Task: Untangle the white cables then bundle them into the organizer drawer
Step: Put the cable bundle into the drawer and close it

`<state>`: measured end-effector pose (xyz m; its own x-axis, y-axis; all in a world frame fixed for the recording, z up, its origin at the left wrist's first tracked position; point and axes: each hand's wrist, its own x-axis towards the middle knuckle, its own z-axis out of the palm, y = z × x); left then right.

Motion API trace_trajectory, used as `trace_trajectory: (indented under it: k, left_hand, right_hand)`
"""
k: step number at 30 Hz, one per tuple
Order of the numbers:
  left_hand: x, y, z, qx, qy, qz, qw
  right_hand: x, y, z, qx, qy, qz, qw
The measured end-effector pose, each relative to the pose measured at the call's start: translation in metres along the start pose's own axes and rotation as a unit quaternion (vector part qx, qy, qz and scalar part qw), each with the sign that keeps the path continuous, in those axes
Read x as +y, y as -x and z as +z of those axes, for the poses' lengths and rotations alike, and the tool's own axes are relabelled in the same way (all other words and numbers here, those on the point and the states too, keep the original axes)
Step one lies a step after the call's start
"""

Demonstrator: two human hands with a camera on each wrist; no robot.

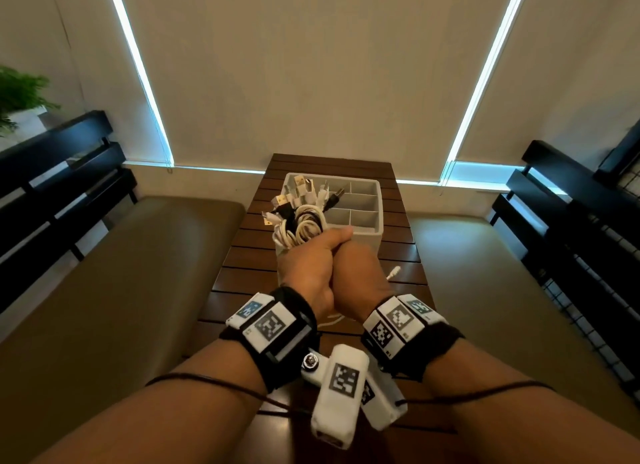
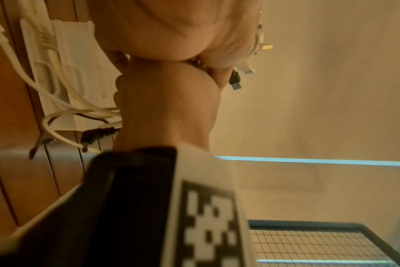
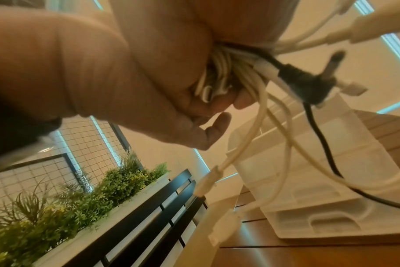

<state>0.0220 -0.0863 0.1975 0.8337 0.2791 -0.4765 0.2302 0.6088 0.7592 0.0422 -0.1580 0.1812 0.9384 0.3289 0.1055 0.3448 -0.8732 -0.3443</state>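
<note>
above the slatted wooden counter (image 1: 322, 273), between blinds-covered windows.
left hand (image 1: 304, 273) and right hand (image 1: 360, 273), pressed together, both grip the cables (image 1: 298, 221) over the organizer drawer (image 1: 363, 204).

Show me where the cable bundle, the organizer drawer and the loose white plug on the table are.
cable bundle (image 1: 300, 226): head view, on the coiled white loops above the hands.
organizer drawer (image 1: 360, 228): head view, on its near rim.
loose white plug (image 1: 394, 272): head view, on the connector tip lying on the table.
</note>
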Motion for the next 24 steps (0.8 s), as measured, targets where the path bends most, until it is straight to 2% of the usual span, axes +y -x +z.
trace_trajectory:
  k: [3, 5, 8, 12, 15, 17, 24]
  left_hand:
    - [0.004, -0.002, -0.004, 0.01, 0.011, 0.014, 1.0]
    - [0.007, -0.005, -0.006, -0.016, 0.023, 0.012, 1.0]
    - [0.011, -0.012, -0.01, -0.045, 0.049, 0.007, 0.998]
    - [0.024, -0.026, -0.016, -0.051, 0.096, 0.026, 0.994]
    - [0.027, -0.029, -0.022, -0.089, 0.107, 0.016, 0.99]
    - [0.028, -0.029, -0.021, -0.102, 0.097, 0.017, 0.99]
    - [0.039, -0.035, -0.022, -0.146, 0.087, 0.03, 0.985]
  right_hand:
    - [0.001, -0.001, 0.007, -0.006, -0.069, -0.066, 0.995]
    - [0.006, 0.001, 0.004, -0.025, -0.147, -0.095, 0.984]
    - [0.016, 0.003, 0.0, -0.05, -0.212, -0.081, 0.973]
    - [0.029, 0.008, -0.007, -0.107, -0.249, -0.015, 0.962]
    - [0.033, 0.006, -0.01, -0.122, -0.222, -0.046, 0.966]
    - [0.032, 0.006, -0.009, -0.147, -0.283, -0.066, 0.945]
    - [0.036, 0.001, -0.013, -0.198, -0.474, -0.065, 0.855]
